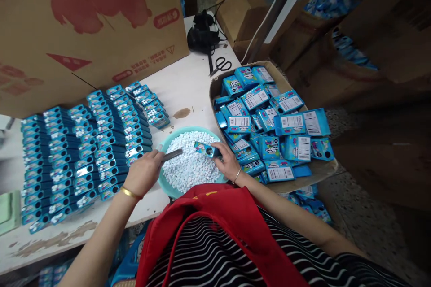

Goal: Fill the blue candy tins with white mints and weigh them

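My right hand [228, 161] grips a blue box [206, 149] over the bowl [168, 186] of white tablets [190, 166], long axis pointing left toward my left hand [143, 172], closed on a flat scoop [171, 155].

White worktable [188, 85], stained — big cardboard boxes [84, 27] behind, speckled floor [370, 224].

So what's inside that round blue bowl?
The bowl is heaped with small white candies. The left hand holds a grey tool over them, and the right hand holds a small blue box above. The bowl's bottom is buried, so it cannot be seen.
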